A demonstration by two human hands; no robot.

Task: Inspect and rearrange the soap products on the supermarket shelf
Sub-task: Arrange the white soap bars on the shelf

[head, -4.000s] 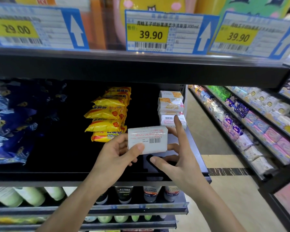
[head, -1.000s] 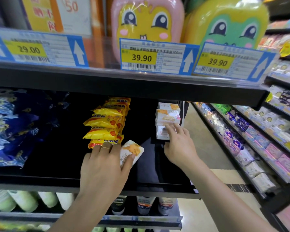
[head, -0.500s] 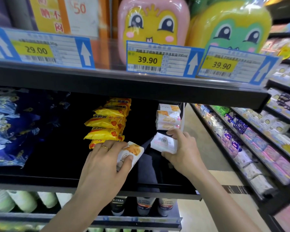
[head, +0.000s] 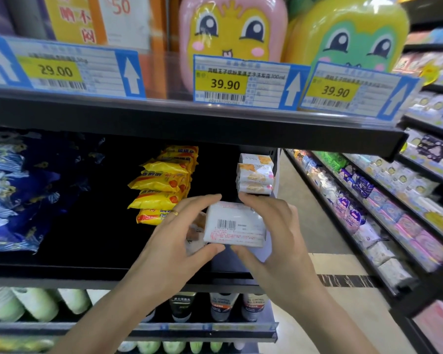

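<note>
Both hands have come together since half a second ago: the right hand [head: 276, 233] has carried its white soap bar [head: 234, 226] leftward, barcode side facing the camera, and the left hand [head: 174, 241] now grasps its other end. Another bar [head: 196, 235] sits partly hidden behind the left fingers. Above the black shelf [head: 87, 270], the bar is held just below the soap stack [head: 255, 175], beside yellow soap packs [head: 164, 185].

Upper shelf: price tags [head: 225, 84] reading 29.00, 39.90, 39.90; pink-yellow cartoon container [head: 232, 31]; green frog container [head: 353, 39]. Left: dark blue packets [head: 13, 198]. Below: tubes and pale green bottles [head: 36, 302], possibly lotion. Right aisle: wrapped packs [head: 368, 200].
</note>
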